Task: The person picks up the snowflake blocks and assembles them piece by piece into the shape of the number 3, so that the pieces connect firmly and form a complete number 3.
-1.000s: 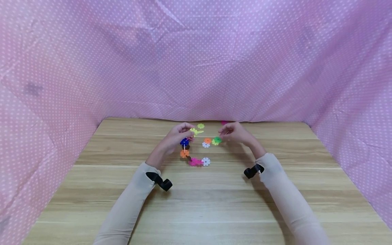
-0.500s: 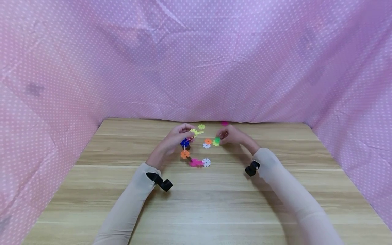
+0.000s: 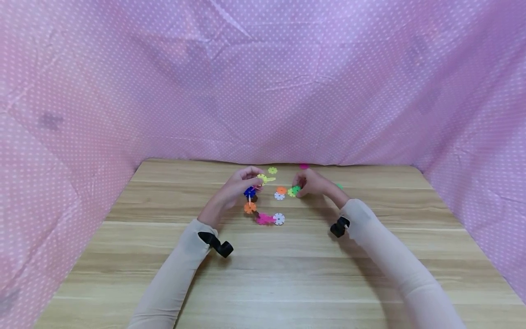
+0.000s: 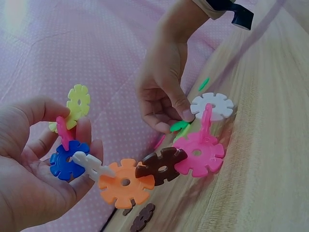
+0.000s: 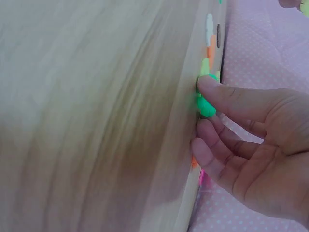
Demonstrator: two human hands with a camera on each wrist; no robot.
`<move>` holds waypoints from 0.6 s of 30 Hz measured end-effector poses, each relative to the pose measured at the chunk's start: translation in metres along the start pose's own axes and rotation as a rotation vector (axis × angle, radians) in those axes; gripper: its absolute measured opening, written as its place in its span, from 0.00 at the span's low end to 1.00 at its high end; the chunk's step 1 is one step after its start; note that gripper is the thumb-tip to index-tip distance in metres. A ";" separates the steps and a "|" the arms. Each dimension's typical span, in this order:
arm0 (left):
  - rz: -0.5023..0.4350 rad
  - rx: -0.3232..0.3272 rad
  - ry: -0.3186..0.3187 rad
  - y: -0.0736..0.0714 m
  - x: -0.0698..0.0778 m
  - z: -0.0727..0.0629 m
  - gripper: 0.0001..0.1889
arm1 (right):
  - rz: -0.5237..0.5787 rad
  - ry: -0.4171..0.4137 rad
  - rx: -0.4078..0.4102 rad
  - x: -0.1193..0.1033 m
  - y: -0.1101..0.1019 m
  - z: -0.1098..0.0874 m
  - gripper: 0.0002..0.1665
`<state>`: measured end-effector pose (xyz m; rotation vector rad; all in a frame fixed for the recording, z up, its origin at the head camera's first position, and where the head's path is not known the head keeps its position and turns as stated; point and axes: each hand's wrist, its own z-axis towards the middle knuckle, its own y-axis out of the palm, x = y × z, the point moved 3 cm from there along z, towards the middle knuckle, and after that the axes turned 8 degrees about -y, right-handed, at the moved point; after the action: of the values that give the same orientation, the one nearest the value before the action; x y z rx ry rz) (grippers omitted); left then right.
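My left hand (image 3: 236, 186) holds one end of a chain of interlocking flower-shaped plastic discs, its fingers and thumb around the yellow and pink links. From there the chain runs through a blue disc (image 4: 69, 160), a white one, an orange disc (image 4: 126, 182), a brown disc (image 4: 161, 166) and two pink discs to a white disc (image 4: 212, 105) at the other end. My right hand (image 3: 313, 183) pinches a loose green disc (image 5: 206, 104) between thumb and fingers, low at the tabletop. A light-yellow disc (image 3: 291, 193) lies against it, partly covered.
Loose on the wooden table (image 3: 263, 283) are an orange disc (image 3: 281, 190) over a white one, a yellow disc (image 3: 272, 170) farther back, and a pink disc (image 3: 303, 166) at the rear edge. Another green disc (image 3: 339, 186) lies behind the right wrist. A pink dotted cloth (image 3: 263, 91) hangs around the table.
The right hand has come left and down onto the green disc, and its fingers have closed on it. The left hand keeps its hold on the chain, nearly still.
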<state>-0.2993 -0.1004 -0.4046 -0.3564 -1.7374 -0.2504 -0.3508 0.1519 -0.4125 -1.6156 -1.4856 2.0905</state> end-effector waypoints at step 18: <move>0.003 -0.011 0.013 -0.002 -0.004 0.005 0.17 | 0.313 -0.036 0.226 -0.020 -0.007 -0.013 0.13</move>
<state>-0.3038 -0.1010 -0.4091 -0.3648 -1.7232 -0.2595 -0.3347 0.1518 -0.3930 -1.8242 -1.0095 2.3553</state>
